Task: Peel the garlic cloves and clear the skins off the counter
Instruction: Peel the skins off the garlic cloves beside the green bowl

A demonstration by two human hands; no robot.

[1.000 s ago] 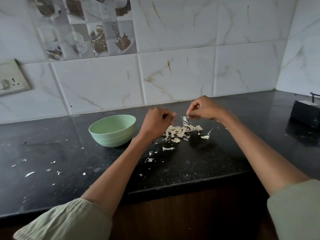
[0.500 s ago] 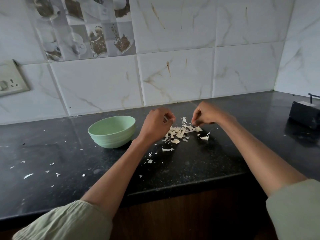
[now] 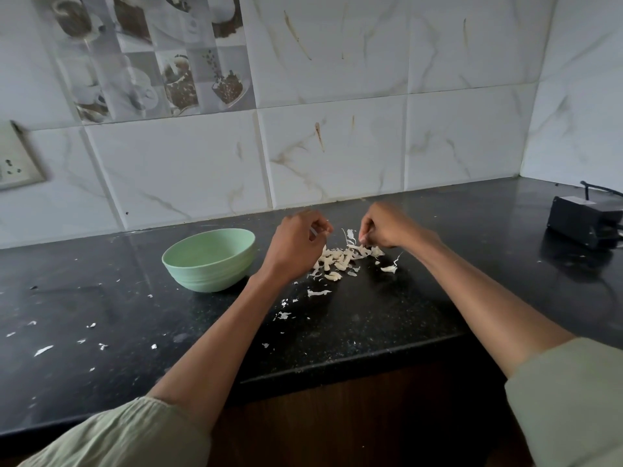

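1. Your garlic pile (image 3: 338, 259) is a loose heap of pale cream curls and flakes on the black counter (image 3: 387, 315), lying between your two hands and just right of the green bowl (image 3: 209, 259). At this size you cannot tell cloves from skins in the heap.
2. One curled skin (image 3: 390, 267) lies apart on the right side of the heap, a flat strip (image 3: 318, 292) lies nearer to you, and small white flecks (image 3: 43, 350) are scattered over the left part of the counter.
3. Your left hand (image 3: 296, 246) has its fingers curled and pinches a thin pale sliver (image 3: 314, 231) at the fingertips, just above the left edge of the heap.
4. Your right hand (image 3: 387, 227) is curled with its fingertips down at the top right of the heap, touching the skins there; whether they actually pinch a piece cannot be told.
5. Against a second ago, your right hand has come down: it was held above the heap then and now sits at it. Your left hand has kept its curled pinch and barely moved.
6. The bowl and the loose skins lie as they did before.
7. A black box (image 3: 585, 224) with a cable sits at the far right of the counter, well apart from the heap.
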